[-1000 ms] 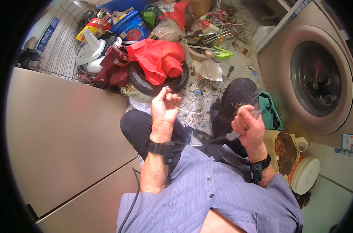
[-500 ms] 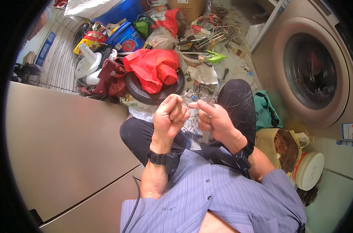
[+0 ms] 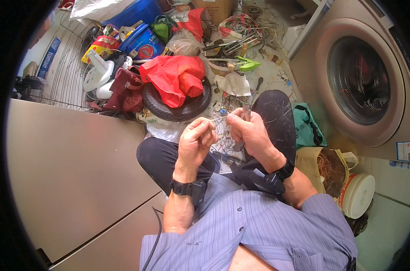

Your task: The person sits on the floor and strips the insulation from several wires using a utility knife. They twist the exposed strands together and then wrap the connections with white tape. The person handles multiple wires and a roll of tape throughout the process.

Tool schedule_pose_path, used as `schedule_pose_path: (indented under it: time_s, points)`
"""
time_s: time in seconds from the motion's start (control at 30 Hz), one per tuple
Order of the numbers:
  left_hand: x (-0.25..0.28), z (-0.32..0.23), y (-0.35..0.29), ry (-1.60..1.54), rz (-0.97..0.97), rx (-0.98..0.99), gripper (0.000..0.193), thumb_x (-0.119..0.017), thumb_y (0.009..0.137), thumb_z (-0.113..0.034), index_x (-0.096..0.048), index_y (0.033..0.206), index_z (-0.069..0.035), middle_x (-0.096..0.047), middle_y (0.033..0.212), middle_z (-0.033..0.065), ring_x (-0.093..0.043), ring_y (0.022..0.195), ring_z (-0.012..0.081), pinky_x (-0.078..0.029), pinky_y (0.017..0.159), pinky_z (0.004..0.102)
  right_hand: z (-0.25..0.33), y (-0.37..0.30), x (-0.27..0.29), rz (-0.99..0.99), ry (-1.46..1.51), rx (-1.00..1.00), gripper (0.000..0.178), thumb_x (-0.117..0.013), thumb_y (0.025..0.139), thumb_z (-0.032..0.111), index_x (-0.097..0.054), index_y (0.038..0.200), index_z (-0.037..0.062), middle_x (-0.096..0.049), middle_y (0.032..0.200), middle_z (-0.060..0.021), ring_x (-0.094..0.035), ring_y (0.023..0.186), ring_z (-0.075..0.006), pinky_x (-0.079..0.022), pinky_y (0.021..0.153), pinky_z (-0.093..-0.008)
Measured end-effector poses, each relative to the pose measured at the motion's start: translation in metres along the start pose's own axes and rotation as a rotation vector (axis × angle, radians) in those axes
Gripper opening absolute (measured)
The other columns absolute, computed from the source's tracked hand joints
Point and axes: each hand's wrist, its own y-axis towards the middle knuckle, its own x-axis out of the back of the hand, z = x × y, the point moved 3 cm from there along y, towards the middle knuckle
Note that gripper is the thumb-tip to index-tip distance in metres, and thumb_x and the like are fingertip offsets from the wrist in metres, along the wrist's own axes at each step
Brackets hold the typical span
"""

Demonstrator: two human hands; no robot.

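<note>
The left hand [image 3: 194,141] and right hand [image 3: 253,134], well apart a second ago, have come together. A thin, pale, flexible strand [image 3: 219,118] now spans the gap between their fingertips, to the right of and nearer than the black rubber tyre [image 3: 195,108]. The left pinches it with curled fingers; the right appears to pinch it too, while clasping a flat, grey, knife-like tool [image 3: 246,112]. The strand thus seems steadied from both sides for working.

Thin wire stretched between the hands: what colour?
The thin wire is whitish; it shows best in the head view.
</note>
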Motion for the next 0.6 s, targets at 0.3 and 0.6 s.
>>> schedule_pose_path:
  time_s: [0.3, 0.6]
  points:
    - [0.028, -0.006, -0.009, -0.163, -0.167, -0.057, 0.026, -0.052, 0.108, -0.020, -0.064, 0.095, -0.001, -0.028, 0.051, -0.0061, -0.023, 0.046, 0.0078, -0.023, 0.048, 0.0265, 0.022, -0.014, 0.016, -0.137, 0.140, 0.079, 0.016, -0.063, 0.097, 0.010, -0.055, 0.083, 0.0138, -0.034, 0.060, 0.0089, -0.029, 0.048, -0.0064, -0.027, 0.047, -0.0270]
    - [0.028, 0.005, -0.013, -0.138, -0.193, -0.109, 0.025, -0.053, 0.108, -0.023, -0.063, 0.097, -0.003, -0.033, 0.057, -0.0045, -0.030, 0.052, 0.0098, -0.029, 0.055, 0.0275, 0.034, -0.019, 0.050, -0.173, 0.171, 0.214, 0.013, -0.060, 0.103, 0.011, -0.058, 0.090, 0.0130, -0.042, 0.069, 0.0046, -0.036, 0.055, -0.0083, -0.031, 0.052, -0.0266]
